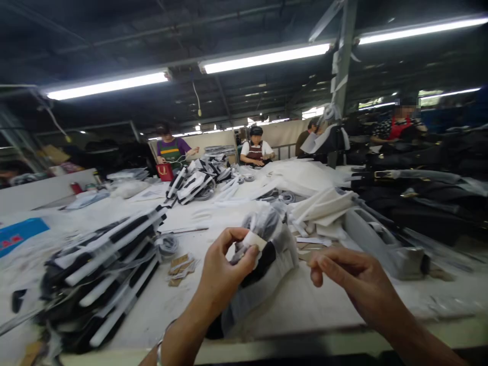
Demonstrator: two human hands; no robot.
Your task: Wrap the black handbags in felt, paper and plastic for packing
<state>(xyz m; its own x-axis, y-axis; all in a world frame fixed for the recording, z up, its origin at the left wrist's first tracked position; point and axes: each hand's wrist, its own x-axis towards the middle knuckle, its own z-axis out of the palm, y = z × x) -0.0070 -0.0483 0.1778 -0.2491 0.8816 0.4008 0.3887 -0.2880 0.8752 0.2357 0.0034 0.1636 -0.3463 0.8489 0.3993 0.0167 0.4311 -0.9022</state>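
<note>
My left hand [221,274] is raised over the near edge of the white worktable [305,305]. Its thumb and fingers pinch a small beige tag [254,240] together with a black and white garment in clear plastic [267,264] that hangs down to the table. My right hand [351,277] hovers just right of the garment, fingers curled and pressed together, thumb tucked; nothing shows in it. A few small beige tags [182,265] lie on the table left of my left hand.
A tall stack of black and white bagged garments [102,274] fills the near left. White folded pieces [324,208] and dark garments [419,198] lie to the right. Another pile [198,180] sits mid-table. Several people work at the far end.
</note>
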